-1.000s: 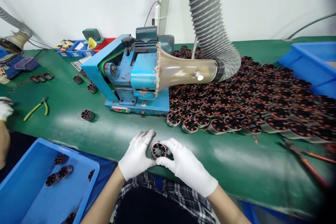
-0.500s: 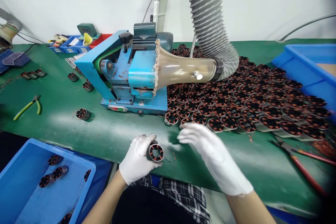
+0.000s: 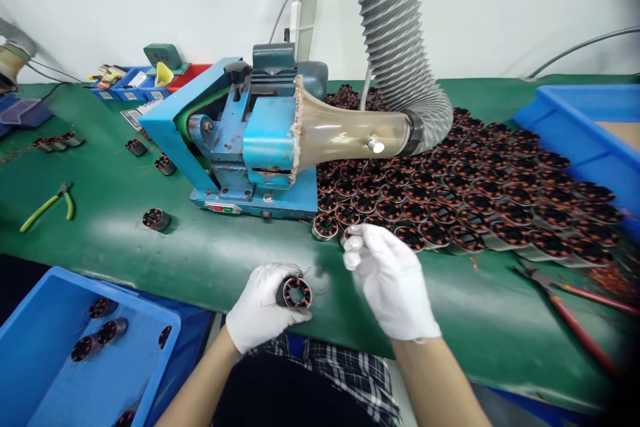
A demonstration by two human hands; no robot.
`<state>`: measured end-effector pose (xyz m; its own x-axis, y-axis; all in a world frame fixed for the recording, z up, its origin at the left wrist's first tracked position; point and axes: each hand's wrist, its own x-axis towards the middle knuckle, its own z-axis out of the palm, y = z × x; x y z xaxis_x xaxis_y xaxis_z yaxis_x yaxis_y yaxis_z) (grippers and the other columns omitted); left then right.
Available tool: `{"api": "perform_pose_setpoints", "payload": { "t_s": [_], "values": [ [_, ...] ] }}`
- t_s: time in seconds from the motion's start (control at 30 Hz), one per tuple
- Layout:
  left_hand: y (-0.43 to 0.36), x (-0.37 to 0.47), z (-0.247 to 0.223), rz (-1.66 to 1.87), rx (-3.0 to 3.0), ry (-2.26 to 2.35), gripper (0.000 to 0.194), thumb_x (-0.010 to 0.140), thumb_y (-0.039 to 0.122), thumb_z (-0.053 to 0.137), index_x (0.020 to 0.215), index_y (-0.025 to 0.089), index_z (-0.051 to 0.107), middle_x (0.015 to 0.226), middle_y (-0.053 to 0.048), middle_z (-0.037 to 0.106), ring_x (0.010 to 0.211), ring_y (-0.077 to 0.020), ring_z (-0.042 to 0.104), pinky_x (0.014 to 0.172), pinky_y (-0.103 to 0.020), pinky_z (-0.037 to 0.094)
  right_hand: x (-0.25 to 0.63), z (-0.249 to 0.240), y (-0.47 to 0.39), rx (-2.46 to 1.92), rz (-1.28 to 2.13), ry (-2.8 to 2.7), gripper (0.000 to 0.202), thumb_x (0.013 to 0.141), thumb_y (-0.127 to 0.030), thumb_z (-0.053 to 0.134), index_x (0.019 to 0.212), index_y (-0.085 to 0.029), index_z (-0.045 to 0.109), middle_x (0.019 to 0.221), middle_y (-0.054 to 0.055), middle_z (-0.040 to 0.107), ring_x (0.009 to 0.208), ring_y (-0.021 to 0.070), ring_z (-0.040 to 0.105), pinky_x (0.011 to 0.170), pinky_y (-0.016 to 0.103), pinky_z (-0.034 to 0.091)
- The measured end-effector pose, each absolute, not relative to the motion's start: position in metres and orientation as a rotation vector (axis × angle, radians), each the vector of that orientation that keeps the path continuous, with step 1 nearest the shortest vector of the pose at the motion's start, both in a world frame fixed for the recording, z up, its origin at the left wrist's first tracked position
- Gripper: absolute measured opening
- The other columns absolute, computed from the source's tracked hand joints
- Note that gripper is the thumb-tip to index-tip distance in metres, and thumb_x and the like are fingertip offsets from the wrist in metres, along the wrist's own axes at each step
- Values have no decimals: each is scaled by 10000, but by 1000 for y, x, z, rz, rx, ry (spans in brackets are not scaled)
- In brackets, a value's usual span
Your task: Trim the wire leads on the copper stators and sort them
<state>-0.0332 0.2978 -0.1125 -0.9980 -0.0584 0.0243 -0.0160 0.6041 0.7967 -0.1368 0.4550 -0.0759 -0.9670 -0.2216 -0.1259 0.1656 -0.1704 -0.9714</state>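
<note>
My left hand (image 3: 257,310), in a white glove, is wrapped round a motor stator (image 3: 295,293) just above the bench's front edge. The stator's open end, with a dark ring and copper windings, faces up towards me, and thin wire leads trail from its right side. To the right, my right hand (image 3: 390,273), also gloved, is raised with its fingers curled together. Whether a thin wire or anything else lies between those fingertips, I cannot make out. Behind that hand, the front row of standing stators (image 3: 410,237) begins, partly covered by the fingers.
A blue belt machine (image 3: 270,140) with a clear hood and grey hose (image 3: 400,33) stands at the back. Red-handled cutters (image 3: 575,320) lie right, green-handled pliers (image 3: 47,207) left. One stator (image 3: 156,219) stands alone. A blue bin (image 3: 55,373) at lower left holds several stators.
My right hand has gone from outstretched fingers to curled ones and turned more upright. The left hand still holds the stator in nearly the same place; its wire leads have shifted.
</note>
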Motion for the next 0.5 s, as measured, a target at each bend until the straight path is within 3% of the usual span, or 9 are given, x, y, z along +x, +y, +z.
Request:
{"api": "perform_pose_setpoints", "payload": {
  "t_s": [0.07, 0.2, 0.4, 0.5],
  "values": [
    [298, -32, -113, -1368, 61, -2781, 477, 570, 228, 767, 983, 220, 528, 1005, -28, 598, 942, -226, 537, 849, -374, 399, -135, -75, 464, -116, -2101, 1795, 254, 772, -398, 578, 868, -163, 570, 663, 9, 578, 551, 119, 535, 539, 261, 438],
    [297, -35, -107, -1373, 20, -2839, 397, 592, 253, 759, 909, 208, 524, 917, -4, 571, 881, -196, 531, 800, -330, 384, -115, -87, 463, -298, -1605, 1793, 359, 631, -235, 705, 953, -163, 564, 742, 2, 599, 680, 141, 568, 673, 291, 464],
    [293, -39, -97, -1405, -154, -2921, 261, 628, 230, 742, 787, 196, 538, 892, 9, 530, 888, -172, 501, 806, -300, 355, -99, -105, 454, -30, -1819, 1669, 347, 621, -312, 712, 899, -161, 570, 707, 4, 579, 659, 137, 537, 683, 299, 446],
    [294, -39, -100, -1446, -25, -2907, 291, 608, 250, 753, 764, 182, 517, 872, 4, 536, 846, -174, 505, 767, -299, 368, -99, -103, 458, -36, -1903, 1502, 294, 631, -318, 718, 850, -163, 599, 728, 14, 589, 689, 138, 530, 705, 287, 425]
  ]
}}
